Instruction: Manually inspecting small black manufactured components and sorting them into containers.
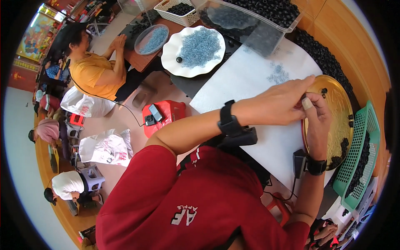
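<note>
Right hand (319,116) pinches what looks like a small, dark rounded piece (303,96), mostly hidden, at the upper-left rim of a round, shiny gold-coloured metal tray (335,110). Left hand (273,101) meets its fingertips; its own grip cannot be told. Handling this well likely calls for a light, steady pinch, kept over the tray to catch drops.

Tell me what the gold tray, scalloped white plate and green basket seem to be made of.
Gold tray: probably shiny metal, given its bright reflections. White plate: glossy plastic or glazed ceramic; its smooth sheen fits either. Green basket: likely moulded plastic, fairly matte, with regular holes.
</note>
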Available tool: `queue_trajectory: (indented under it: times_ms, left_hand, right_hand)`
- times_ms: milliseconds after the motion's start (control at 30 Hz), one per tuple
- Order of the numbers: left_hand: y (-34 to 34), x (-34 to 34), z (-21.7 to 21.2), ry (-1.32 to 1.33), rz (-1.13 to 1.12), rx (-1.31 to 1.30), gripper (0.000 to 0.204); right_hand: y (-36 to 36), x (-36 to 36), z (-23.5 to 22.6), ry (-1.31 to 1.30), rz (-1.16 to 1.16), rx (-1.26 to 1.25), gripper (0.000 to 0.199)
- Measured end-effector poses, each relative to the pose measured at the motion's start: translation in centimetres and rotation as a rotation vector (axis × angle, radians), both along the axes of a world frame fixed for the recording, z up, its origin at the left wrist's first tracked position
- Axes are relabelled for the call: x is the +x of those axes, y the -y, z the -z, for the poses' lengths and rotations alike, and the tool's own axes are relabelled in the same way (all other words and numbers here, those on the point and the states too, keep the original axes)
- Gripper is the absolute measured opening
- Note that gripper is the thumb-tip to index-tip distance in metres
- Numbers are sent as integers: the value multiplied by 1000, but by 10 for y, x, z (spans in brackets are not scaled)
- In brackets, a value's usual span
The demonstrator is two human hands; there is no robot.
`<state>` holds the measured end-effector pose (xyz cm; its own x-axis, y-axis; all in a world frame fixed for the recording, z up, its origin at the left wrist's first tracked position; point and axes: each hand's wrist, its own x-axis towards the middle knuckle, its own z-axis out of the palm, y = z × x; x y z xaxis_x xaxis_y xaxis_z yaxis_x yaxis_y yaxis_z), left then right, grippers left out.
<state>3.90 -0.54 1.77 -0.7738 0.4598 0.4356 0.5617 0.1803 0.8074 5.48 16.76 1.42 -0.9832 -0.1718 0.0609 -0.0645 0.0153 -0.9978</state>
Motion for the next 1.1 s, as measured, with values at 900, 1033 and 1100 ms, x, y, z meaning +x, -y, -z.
queue_trajectory:
  times_ms: [900, 1033, 1100]
  left_hand:
    - [248, -7, 20, -160, -636, -826, 16]
    - [248, -9, 21, -144, -616, -824, 16]
    - [251, -11, 23, -143, -586, -693, 15]
  right_hand:
    - [7, 8, -1, -76, -129, 222, 14]
    - [10, 8, 0, -37, -122, 232, 14]
    - [12, 8, 2, -33, -156, 236, 13]
